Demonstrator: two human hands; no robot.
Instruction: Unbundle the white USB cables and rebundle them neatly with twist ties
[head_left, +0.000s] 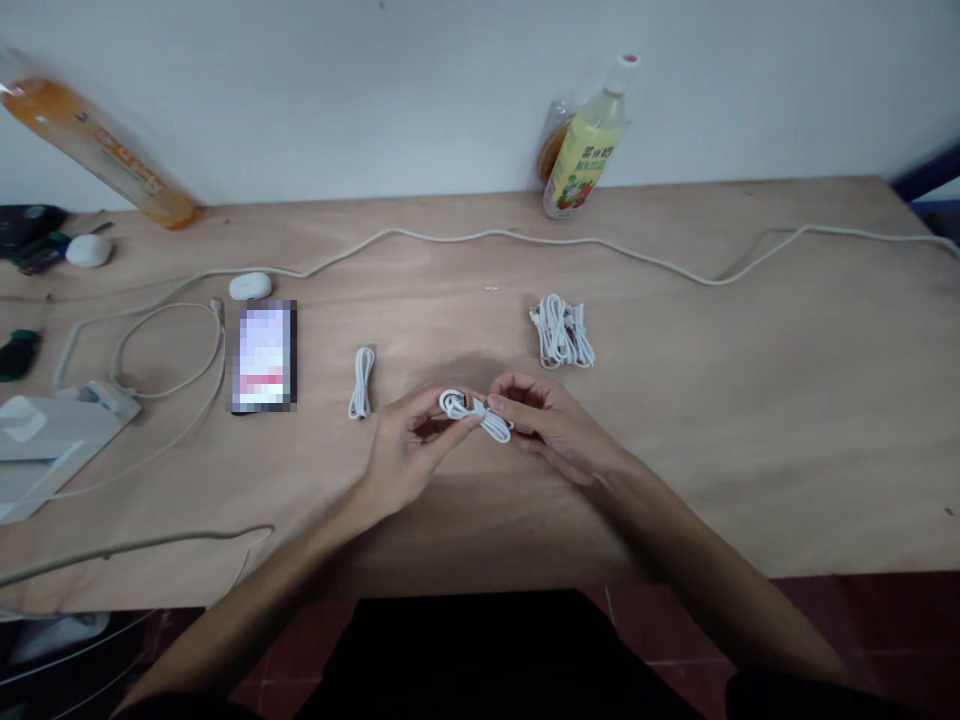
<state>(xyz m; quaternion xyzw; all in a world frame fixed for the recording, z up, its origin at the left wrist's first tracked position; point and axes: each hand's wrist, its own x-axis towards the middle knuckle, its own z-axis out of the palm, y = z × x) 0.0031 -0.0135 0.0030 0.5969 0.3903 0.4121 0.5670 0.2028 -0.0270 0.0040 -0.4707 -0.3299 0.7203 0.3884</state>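
Observation:
Both hands meet over the middle of the wooden table (750, 420) and pinch one coiled white cable (474, 412). My left hand (409, 450) grips the loop end with fingers closed. My right hand (551, 420) holds the other end, fingers curled around it. A second folded white cable (361, 383) lies flat to the left of my hands. A pile of several bundled white cables (562, 333) rests behind and to the right of them.
A phone (264, 357) lies left, with a white earbud case (250, 286) behind it. A long white cord (525, 238) runs across the table's back. A yellow drink bottle (586, 140) stands at the wall; an orange bottle (90, 140) leans far left. A charger and papers sit at the left edge.

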